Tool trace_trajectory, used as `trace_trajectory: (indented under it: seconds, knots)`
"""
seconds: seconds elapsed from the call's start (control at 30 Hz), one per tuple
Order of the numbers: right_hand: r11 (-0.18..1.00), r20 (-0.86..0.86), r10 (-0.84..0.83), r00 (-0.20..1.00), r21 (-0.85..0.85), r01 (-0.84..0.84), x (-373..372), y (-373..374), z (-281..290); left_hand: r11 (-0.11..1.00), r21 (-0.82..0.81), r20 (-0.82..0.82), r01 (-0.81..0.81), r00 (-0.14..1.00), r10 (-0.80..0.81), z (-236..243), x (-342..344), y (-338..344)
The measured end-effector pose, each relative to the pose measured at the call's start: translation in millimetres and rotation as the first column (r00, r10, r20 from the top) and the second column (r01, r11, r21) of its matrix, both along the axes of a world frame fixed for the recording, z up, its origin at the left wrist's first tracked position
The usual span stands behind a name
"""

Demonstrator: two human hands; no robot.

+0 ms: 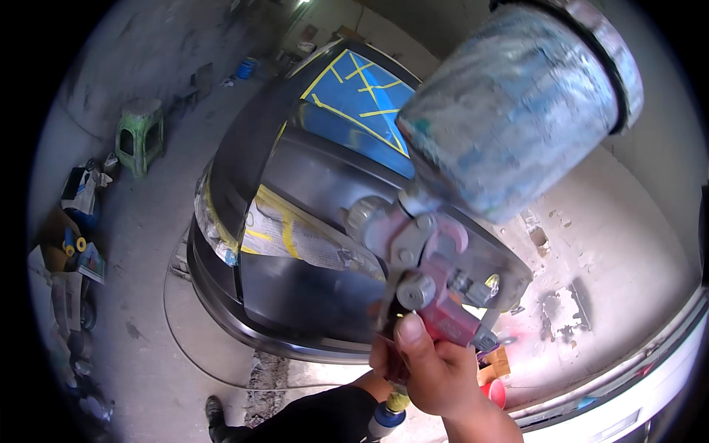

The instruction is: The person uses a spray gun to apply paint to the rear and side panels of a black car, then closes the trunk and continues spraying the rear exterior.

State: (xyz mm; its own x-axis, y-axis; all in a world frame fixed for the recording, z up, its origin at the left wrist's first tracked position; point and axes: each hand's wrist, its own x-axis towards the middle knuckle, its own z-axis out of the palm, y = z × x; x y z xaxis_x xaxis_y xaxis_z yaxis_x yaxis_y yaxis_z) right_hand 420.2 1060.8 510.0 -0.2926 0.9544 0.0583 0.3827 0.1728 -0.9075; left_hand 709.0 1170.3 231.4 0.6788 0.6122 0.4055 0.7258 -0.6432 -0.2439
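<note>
My right hand [436, 365] is closed around the handle of a red and silver spray gun [425, 277], thumb uppermost, in front of me. A big paint-smeared grey-blue cup [517, 111] sits tilted on top of the gun. Under the handle hangs a blue-and-clear fitting [386, 419]. What looks like my left hand [371, 382], at the end of a dark sleeve, is mostly hidden behind the gun, so its fingers do not show clearly. Beyond the gun stands a matt black car body [303, 288], its window under blue film [354, 111] with yellow tape; masking paper [303, 236] covers a lower panel.
A thin hose [173, 325] curves across the floor round the car. To the left are a green stool [139, 136], a blue can [247, 69] and a clutter of boxes and tape rolls [74, 241]. A red cup [493, 393] and a white panel [620, 406] lie at the lower right.
</note>
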Motion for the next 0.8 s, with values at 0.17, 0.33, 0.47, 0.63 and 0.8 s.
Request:
trace_trajectory:
  seconds: [0.17,0.33,0.47,0.63,0.8]
  knots:
    - [0.999,0.084,-0.030,0.996,-0.021,0.032,-10.3,10.9,2.7,1.000,-0.014,0.024,0.023,0.999,-0.022,2.8,-1.7,-3.1]
    - [0.963,0.070,-0.260,0.963,0.097,0.253,47.8,-43.7,-13.1,0.999,-0.018,0.046,0.048,0.998,-0.047,12.8,4.3,-7.5]
    - [0.843,-0.040,-0.502,0.864,0.202,0.499,86.3,-66.4,-31.9,1.000,-0.017,0.030,0.025,0.999,-0.025,4.6,-4.2,1.8]
    - [0.853,0.022,-0.514,0.857,0.115,0.509,86.7,-45.5,-6.8,0.999,-0.016,0.012,0.032,0.999,-0.032,2.5,1.3,0.6]
    - [0.993,-0.073,-0.100,0.992,0.062,0.105,39.5,3.6,18.1,1.000,0.000,-0.002,0.008,1.000,-0.008,4.5,-4.5,6.7]
